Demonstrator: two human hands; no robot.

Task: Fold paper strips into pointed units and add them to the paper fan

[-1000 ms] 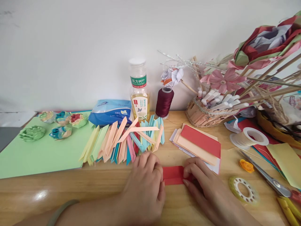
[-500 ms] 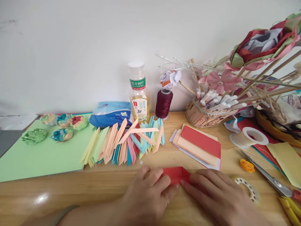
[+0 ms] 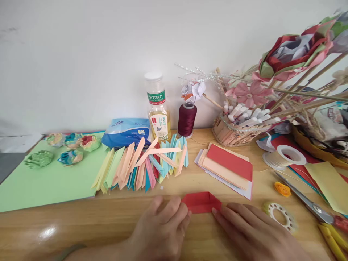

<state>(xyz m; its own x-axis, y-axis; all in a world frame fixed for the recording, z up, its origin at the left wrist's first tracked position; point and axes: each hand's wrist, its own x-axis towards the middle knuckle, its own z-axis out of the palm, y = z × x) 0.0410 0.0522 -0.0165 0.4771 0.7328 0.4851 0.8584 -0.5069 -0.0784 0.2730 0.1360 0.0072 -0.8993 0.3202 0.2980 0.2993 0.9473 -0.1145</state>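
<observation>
Tabletop: we work on a pale wooden tabletop [image 3: 81,224] with visible grain and a bright glare spot at its left.
Wall: a plain whitish wall [image 3: 81,54] rises behind the tabletop.
Left side: a light green sheet [image 3: 81,177] bears five crumpled paper flowers [image 3: 39,158].
Back row: we find a blue packet [image 3: 126,132], a bottle [image 3: 159,123] of yellowish liquid, a dark red thread spool [image 3: 187,119] and a woven basket [image 3: 231,136] of white-tipped sticks.
Centre: folded paper strips [image 3: 125,166] in several colours lie heaped before the packet and bottle.
Right side: a paper stack [image 3: 231,170], scissors [image 3: 312,206] and a tape roll [image 3: 289,219] lie beyond the work.
Red paper position: the red paper [image 3: 201,203] lies between our two hands, in front of the paper stack and apart from it.
Left hand: our left hand [image 3: 164,224] curls its fingers over the paper's left end; we cannot tell whether it pinches or only presses.
Right hand: our right hand [image 3: 252,226] has its fingers extended, with a thumb touching the lower right corner; we cannot tell whether it grips.
Red paper form: small, matt and elongated, with a lengthwise crease, a darker upper band and a slanted right end.
</observation>
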